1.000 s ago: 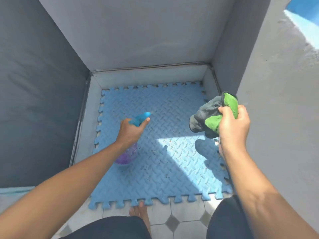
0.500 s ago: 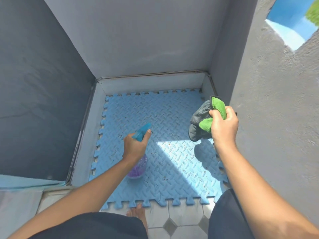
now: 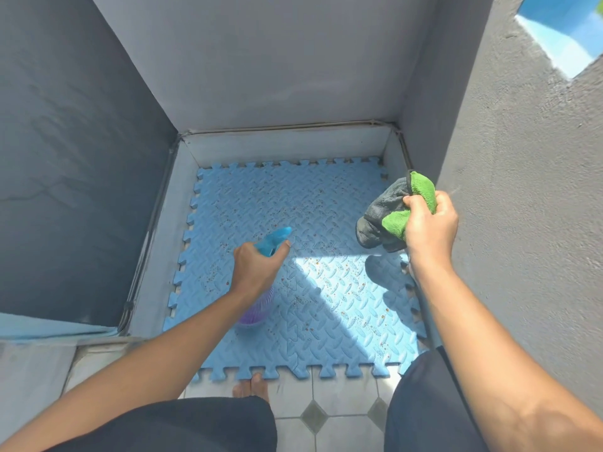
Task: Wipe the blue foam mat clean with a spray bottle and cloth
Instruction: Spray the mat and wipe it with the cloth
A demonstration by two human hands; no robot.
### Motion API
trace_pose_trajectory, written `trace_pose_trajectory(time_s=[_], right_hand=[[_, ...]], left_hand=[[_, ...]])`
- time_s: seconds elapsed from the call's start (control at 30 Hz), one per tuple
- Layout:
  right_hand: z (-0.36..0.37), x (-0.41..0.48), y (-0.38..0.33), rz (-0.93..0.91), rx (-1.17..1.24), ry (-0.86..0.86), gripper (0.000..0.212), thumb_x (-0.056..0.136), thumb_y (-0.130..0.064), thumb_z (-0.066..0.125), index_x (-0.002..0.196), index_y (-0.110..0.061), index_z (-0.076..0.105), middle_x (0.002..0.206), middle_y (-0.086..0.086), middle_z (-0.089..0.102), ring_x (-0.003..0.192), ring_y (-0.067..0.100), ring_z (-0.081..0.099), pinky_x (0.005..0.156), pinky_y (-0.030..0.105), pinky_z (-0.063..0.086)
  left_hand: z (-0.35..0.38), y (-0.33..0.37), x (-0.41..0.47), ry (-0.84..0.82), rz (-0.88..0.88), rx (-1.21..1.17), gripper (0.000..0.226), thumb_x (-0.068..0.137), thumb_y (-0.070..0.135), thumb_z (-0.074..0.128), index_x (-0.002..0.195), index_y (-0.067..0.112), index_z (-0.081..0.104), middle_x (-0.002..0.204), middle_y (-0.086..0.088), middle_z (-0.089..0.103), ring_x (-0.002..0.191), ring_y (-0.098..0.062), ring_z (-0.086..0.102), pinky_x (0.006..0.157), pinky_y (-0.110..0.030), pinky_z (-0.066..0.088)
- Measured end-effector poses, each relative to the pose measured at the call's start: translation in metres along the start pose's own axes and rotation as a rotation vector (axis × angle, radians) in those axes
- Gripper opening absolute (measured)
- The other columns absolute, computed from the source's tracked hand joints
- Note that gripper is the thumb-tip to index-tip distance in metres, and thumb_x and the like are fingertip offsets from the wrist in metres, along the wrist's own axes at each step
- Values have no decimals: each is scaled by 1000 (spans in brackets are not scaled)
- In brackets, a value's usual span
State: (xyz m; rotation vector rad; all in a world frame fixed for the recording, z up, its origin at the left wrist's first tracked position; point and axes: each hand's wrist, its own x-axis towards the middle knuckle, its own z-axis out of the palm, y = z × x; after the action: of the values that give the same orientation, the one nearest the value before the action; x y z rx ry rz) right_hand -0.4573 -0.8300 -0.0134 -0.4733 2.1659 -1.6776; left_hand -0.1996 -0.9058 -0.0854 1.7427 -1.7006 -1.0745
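The spray bottle [image 3: 265,256] hangs over the mat [image 3: 326,288], the cloth [image 3: 388,216] to its right.

Two bare forearms, no sleeves, no watch or rings visible on left hand [image 3: 257,269] or right hand [image 3: 430,228]. Dark, near-black shorts [image 3: 182,425] over both thighs, plain fabric without visible markings. One bare foot [image 3: 251,388] at the lower middle, toes showing, no shoe or sock.
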Motion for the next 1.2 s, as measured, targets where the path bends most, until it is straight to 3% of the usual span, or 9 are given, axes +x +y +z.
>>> trace_pose_trajectory(time_s=[0.13,0.3,0.5,0.67,0.73,0.87,0.93,1.07,1.2], right_hand=[[-2,-3,0,-7,5,-1,13,74,-35,63,75,-25,55,73,-6,58,74,20,56,80,51,55],[-5,-8,-1,-12,21,6,12,77,-31,63,73,-25,54,69,-10,56,72,18,54,78,48,53],[-9,-11,-1,-10,34,16,14,76,-30,63,70,-26,52,66,-11,54,69,17,52,77,48,52],[-11,-14,-2,-10,33,13,13,74,-32,64,70,-26,53,67,-11,56,70,18,54,78,52,55],[-12,-15,-1,-12,36,18,12,74,-33,64,70,-26,54,67,-11,56,71,18,55,79,53,55],[-11,-17,0,-18,24,13,13,74,-33,64,70,-27,54,73,-7,58,73,19,57,79,53,55],[-10,-19,0,-34,5,5,13,76,-32,64,73,-25,54,77,-4,58,75,19,56,79,49,54],[-2,-22,-1,-78,-15,-13,11,81,-27,63,79,-20,55,76,-5,55,74,18,52,69,35,46],[6,-28,-3,-77,-11,-49,17,81,-27,63,70,-26,49,71,-11,52,72,15,51,68,31,42]], left_hand=[[-4,6,-4,47,17,69,58,82,45,73,47,15,38,43,5,32,42,-16,32,44,-30,30],[-8,-6,-1,116,-77,10,59,75,62,68,55,7,62,54,-7,63,75,-25,60,55,-40,53],[-11,-4,-10,89,-8,96,61,79,51,72,57,-3,58,46,0,44,45,-20,43,43,-39,42],[-20,-3,-4,159,-104,22,74,70,75,64,62,1,65,60,-9,66,69,-27,61,54,-41,52],[-28,-4,-1,185,-138,-16,77,70,76,67,67,-1,66,64,-10,69,64,-26,63,55,-40,53],[-47,-15,-1,254,-143,19,60,83,56,72,56,6,51,52,-7,50,49,-23,49,50,-37,44],[-58,-21,0,276,-138,44,60,83,57,71,56,8,51,53,-6,49,53,-25,52,52,-38,46],[-76,-33,6,328,-190,21,79,71,79,62,67,1,64,66,-10,68,77,-29,64,67,-46,57],[-84,-35,4,333,-232,-7,63,78,68,69,62,8,54,63,-8,59,68,-33,64,60,-45,58]])
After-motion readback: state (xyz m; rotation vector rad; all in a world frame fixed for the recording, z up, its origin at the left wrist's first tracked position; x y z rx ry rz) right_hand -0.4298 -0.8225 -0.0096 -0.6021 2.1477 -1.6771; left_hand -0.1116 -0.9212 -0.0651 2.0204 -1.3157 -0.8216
